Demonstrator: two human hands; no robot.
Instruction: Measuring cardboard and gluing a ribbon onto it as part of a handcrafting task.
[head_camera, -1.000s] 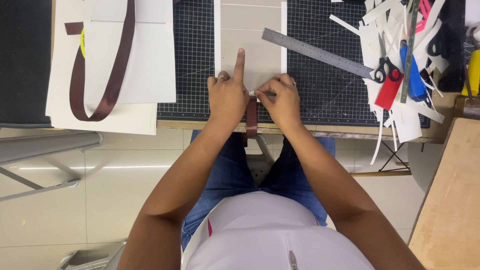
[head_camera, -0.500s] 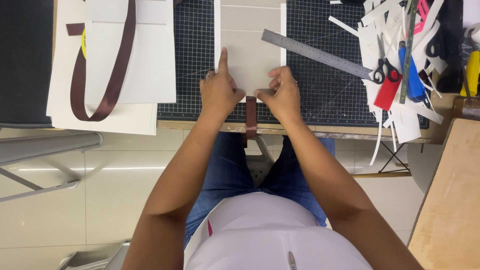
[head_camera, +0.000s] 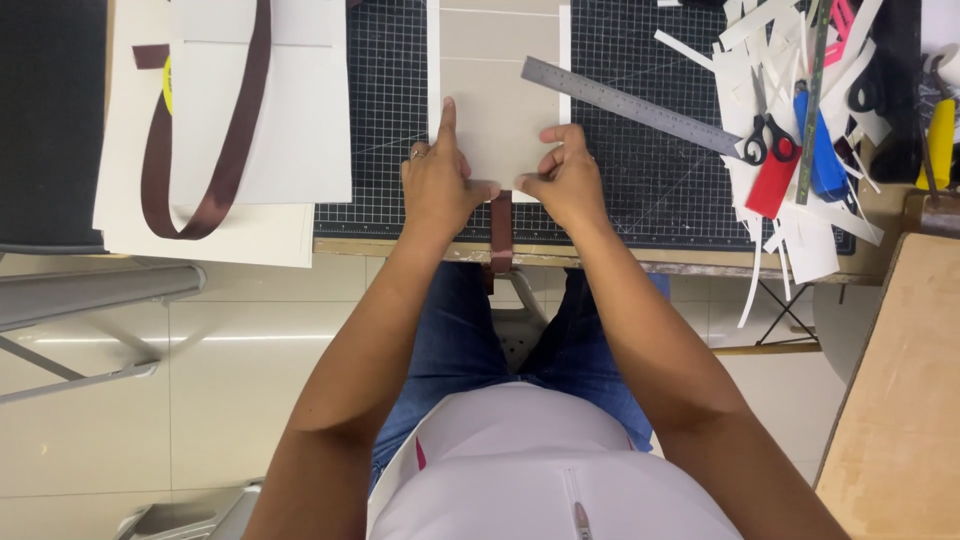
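Head view: hands on grey card.
Left hand: fingers flat, pressing card.
Right hand: fingers pinching card edge.
Brown ribbon: tucked under, tail hanging below fingers.
Progress: ribbon placed; fixing apparently unfinished.

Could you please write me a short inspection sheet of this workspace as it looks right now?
Surface: dark gridded cutting mat on a wooden table.
Job's things: beige card panel on the mat; brown ribbon hangs from its near edge over the table edge.
Clutter: metal ruler, scissors, paper scraps at right; white sheets with a ribbon loop at left.
Hands: left hand and right hand press the panel's near edge.
Cables: nothing seen.
Surroundings: tiled floor, wooden board at right.
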